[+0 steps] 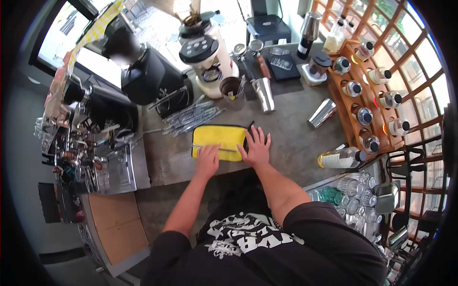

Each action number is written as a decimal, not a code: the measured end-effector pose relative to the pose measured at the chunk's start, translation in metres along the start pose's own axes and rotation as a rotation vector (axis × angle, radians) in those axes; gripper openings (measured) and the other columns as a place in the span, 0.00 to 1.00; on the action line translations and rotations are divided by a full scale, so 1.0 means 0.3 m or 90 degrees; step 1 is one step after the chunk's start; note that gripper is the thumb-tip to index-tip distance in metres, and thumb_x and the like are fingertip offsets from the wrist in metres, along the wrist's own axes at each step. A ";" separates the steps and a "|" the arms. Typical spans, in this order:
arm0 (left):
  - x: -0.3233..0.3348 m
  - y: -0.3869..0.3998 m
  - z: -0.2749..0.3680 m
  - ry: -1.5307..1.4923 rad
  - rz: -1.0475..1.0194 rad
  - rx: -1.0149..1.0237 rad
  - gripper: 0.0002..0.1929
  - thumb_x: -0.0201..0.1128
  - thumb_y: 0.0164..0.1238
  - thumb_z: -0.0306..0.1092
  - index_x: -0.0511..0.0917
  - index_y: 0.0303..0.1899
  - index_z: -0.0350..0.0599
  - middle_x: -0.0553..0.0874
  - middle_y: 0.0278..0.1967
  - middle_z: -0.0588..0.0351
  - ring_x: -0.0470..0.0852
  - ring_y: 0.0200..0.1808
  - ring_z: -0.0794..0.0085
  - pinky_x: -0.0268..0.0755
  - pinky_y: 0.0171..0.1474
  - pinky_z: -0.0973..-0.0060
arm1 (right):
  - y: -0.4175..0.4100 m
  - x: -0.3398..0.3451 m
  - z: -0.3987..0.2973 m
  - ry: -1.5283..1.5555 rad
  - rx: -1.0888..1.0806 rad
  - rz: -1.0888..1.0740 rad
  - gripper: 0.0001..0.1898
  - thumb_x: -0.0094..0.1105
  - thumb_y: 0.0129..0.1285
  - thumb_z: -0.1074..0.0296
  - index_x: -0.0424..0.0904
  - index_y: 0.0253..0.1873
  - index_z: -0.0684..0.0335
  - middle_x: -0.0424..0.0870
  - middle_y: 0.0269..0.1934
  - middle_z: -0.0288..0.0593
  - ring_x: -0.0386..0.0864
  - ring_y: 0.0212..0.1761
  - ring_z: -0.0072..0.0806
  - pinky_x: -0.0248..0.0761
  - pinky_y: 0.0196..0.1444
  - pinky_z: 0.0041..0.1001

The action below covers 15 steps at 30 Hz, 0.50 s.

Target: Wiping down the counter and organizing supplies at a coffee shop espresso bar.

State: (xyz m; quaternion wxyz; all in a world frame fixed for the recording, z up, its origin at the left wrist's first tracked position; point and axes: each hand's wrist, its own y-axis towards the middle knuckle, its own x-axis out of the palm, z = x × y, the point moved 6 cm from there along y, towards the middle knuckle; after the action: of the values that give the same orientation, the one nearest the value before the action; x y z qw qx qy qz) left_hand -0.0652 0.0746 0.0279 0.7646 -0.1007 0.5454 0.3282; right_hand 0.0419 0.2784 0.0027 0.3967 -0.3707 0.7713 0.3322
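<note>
A yellow rectangular fabric piece [214, 134] with black edging lies flat on the grey counter [286, 125]; whether it is a pouch or a folded cloth I cannot tell. A thin straight rod [227, 149] rests across its front half. My left hand [208, 161] has its fingertips on the fabric, at the rod; whether they grip the rod is unclear. With fingers spread, my right hand [257, 148] lies at the fabric's right edge, its thumb touching the yellow surface. Just behind the fabric is a pile of thin, apparently wrapped sticks or straws [195, 116].
Coffee grinders [205, 53] stand at the back, near portafilters [263, 64] and a metal shaker cup [264, 95]. Another metal cup [322, 112] lies right of centre. A wooden rack [343, 107] holds several bottles; a larger bottle [336, 160] lies before it. Glasses [357, 200] stand right.
</note>
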 end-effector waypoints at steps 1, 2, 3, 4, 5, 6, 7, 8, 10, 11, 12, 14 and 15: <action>-0.004 0.025 -0.014 0.019 0.021 0.023 0.22 0.67 0.69 0.30 0.86 0.64 0.47 0.87 0.60 0.50 0.82 0.61 0.49 0.72 0.66 0.52 | 0.002 0.006 0.000 0.007 -0.001 -0.017 0.40 0.61 0.73 0.34 0.73 0.82 0.51 0.65 0.86 0.46 0.57 0.89 0.49 0.39 0.87 0.67; -0.017 0.057 -0.008 0.016 0.011 0.034 0.22 0.67 0.67 0.29 0.86 0.63 0.47 0.87 0.60 0.49 0.82 0.62 0.49 0.72 0.67 0.52 | 0.007 -0.007 0.006 0.011 0.000 0.009 0.37 0.61 0.74 0.38 0.74 0.81 0.51 0.66 0.86 0.45 0.58 0.89 0.48 0.41 0.87 0.67; -0.040 0.096 0.004 0.012 -0.001 0.046 0.22 0.68 0.66 0.29 0.86 0.63 0.48 0.87 0.60 0.49 0.82 0.64 0.49 0.72 0.68 0.51 | 0.009 -0.018 0.006 0.013 0.004 0.036 0.34 0.61 0.75 0.42 0.75 0.80 0.51 0.67 0.85 0.44 0.59 0.89 0.48 0.42 0.87 0.67; -0.074 0.122 0.001 -0.009 0.026 0.061 0.23 0.68 0.64 0.29 0.86 0.62 0.47 0.86 0.61 0.48 0.81 0.65 0.48 0.72 0.68 0.51 | 0.011 -0.011 0.002 0.018 0.010 0.018 0.34 0.61 0.75 0.42 0.75 0.80 0.51 0.67 0.85 0.44 0.59 0.89 0.48 0.42 0.87 0.67; -0.099 0.135 -0.005 -0.032 0.057 0.078 0.24 0.69 0.63 0.30 0.86 0.62 0.47 0.86 0.61 0.47 0.81 0.67 0.48 0.72 0.69 0.50 | 0.017 -0.022 -0.002 0.017 0.005 0.032 0.32 0.60 0.77 0.45 0.75 0.79 0.51 0.67 0.85 0.44 0.59 0.88 0.47 0.43 0.87 0.66; -0.123 0.138 -0.044 -0.044 0.096 0.064 0.25 0.71 0.61 0.30 0.84 0.62 0.46 0.86 0.62 0.46 0.80 0.68 0.46 0.71 0.71 0.50 | 0.030 -0.026 -0.003 0.016 -0.003 0.050 0.30 0.59 0.78 0.48 0.76 0.79 0.51 0.68 0.85 0.44 0.60 0.88 0.47 0.43 0.87 0.66; -0.141 0.121 -0.083 -0.057 0.133 0.052 0.26 0.73 0.60 0.31 0.83 0.62 0.45 0.85 0.64 0.45 0.79 0.69 0.45 0.70 0.73 0.51 | 0.036 -0.019 0.008 0.017 0.001 0.038 0.30 0.59 0.78 0.48 0.76 0.79 0.51 0.68 0.85 0.44 0.60 0.88 0.47 0.43 0.87 0.66; -0.142 0.090 -0.108 -0.060 0.125 0.045 0.26 0.73 0.60 0.31 0.83 0.62 0.45 0.85 0.64 0.45 0.79 0.69 0.45 0.70 0.73 0.51 | 0.037 -0.017 0.018 0.012 0.005 0.047 0.28 0.58 0.79 0.50 0.76 0.79 0.51 0.68 0.85 0.44 0.60 0.88 0.47 0.43 0.87 0.66; -0.170 0.009 -0.224 -0.002 0.245 -0.150 0.26 0.75 0.67 0.39 0.82 0.64 0.44 0.84 0.67 0.44 0.78 0.71 0.44 0.68 0.75 0.48 | 0.037 -0.021 0.020 0.005 0.011 0.043 0.27 0.56 0.80 0.54 0.76 0.79 0.51 0.69 0.84 0.43 0.61 0.88 0.46 0.43 0.87 0.66; -0.151 -0.035 -0.234 -0.002 0.245 -0.155 0.26 0.75 0.67 0.39 0.82 0.64 0.44 0.84 0.67 0.44 0.78 0.71 0.44 0.68 0.75 0.48 | 0.032 -0.014 0.026 0.005 0.008 0.039 0.27 0.56 0.80 0.54 0.76 0.79 0.51 0.69 0.84 0.43 0.61 0.88 0.46 0.43 0.87 0.66; -0.133 -0.118 -0.273 0.064 0.284 -0.258 0.27 0.75 0.70 0.42 0.80 0.66 0.42 0.83 0.68 0.42 0.77 0.72 0.42 0.68 0.76 0.46 | 0.029 -0.007 0.034 0.004 0.011 0.044 0.27 0.56 0.80 0.52 0.76 0.78 0.51 0.70 0.84 0.43 0.61 0.88 0.46 0.43 0.87 0.67; -0.098 -0.294 -0.387 0.108 0.356 -0.395 0.33 0.72 0.75 0.52 0.76 0.70 0.39 0.79 0.73 0.38 0.73 0.77 0.40 0.62 0.80 0.43 | 0.038 -0.006 -0.002 0.017 -0.003 0.047 0.28 0.56 0.78 0.54 0.73 0.79 0.52 0.71 0.83 0.42 0.61 0.88 0.45 0.41 0.88 0.65; -0.085 -0.307 -0.392 0.106 0.364 -0.409 0.33 0.72 0.75 0.52 0.76 0.70 0.39 0.79 0.73 0.38 0.73 0.77 0.40 0.62 0.80 0.43 | 0.035 0.001 -0.006 0.014 -0.018 0.041 0.28 0.56 0.78 0.54 0.73 0.79 0.52 0.71 0.83 0.42 0.61 0.88 0.45 0.41 0.88 0.65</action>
State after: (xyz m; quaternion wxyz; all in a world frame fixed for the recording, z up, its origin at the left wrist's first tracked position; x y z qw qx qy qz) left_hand -0.1041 -0.0661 -0.0131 0.5266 -0.2045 0.4812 0.6703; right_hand 0.0325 0.2823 0.0057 0.3722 -0.3544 0.7825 0.3516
